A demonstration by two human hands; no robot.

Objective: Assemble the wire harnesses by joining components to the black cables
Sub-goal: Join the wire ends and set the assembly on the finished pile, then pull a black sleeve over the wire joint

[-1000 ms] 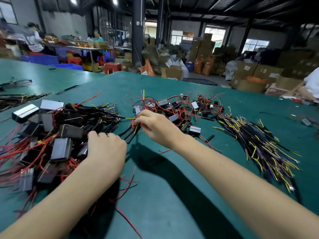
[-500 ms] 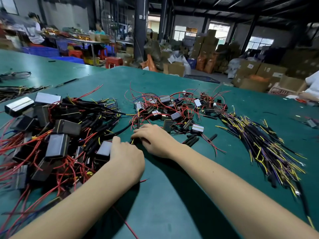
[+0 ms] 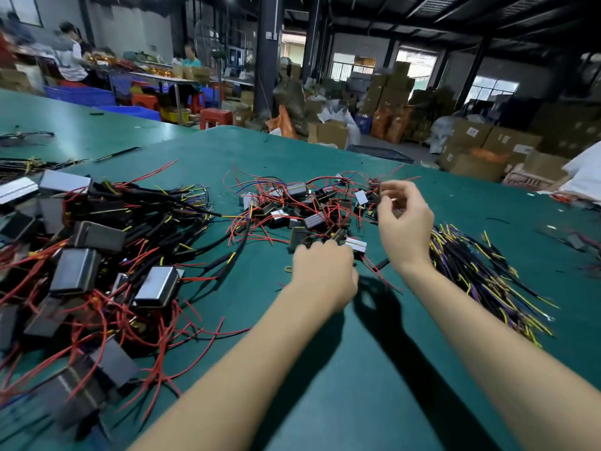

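Centrally, right hand (image 3: 405, 219) raised above green table (image 3: 357, 369), thumb and fingers curled, pinching small dark piece; blurred, piece unclear. Left hand (image 3: 323, 275) lower, knuckles up, fingers tucked at near edge of pile of small components with red wires (image 3: 302, 206); grip hidden, cannot tell. Bundle of black cables with yellow and purple ends (image 3: 481, 271) just right of right wrist. Larger heap of boxed modules with red wires (image 3: 81, 265) well left of both hands.

dim warehouse (image 3: 422, 34), stacked cardboard boxes (image 3: 481, 138)
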